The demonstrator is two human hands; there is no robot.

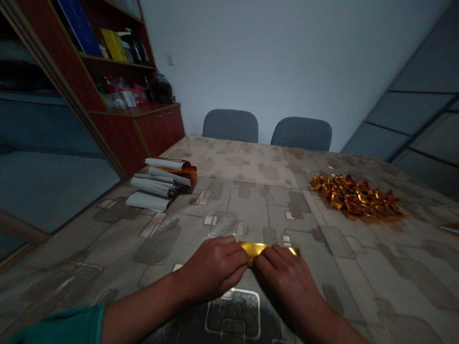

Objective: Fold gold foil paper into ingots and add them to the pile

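Observation:
Both my hands meet at the near middle of the table, closed on one piece of shiny gold foil paper (254,248). My left hand (218,263) grips its left end with curled fingers. Over its middle and right part lies my right hand (285,272), fingers bent down onto it. The gold strip shows between and just beyond the fingers; its lower side and the fingertips are hidden. Farther off to the right stand many folded gold foil pieces (358,196) in a cluster. At the left lies a stack of curled paper sheets (158,186), white outside and gold inside.
The patterned tablecloth (247,191) covers the whole table. Two grey chairs (230,125) stand at its far edge, before a pale wall. A red-brown cabinet (158,126) with shelves of household things is at the far left. Something thin (450,228) lies at the right edge.

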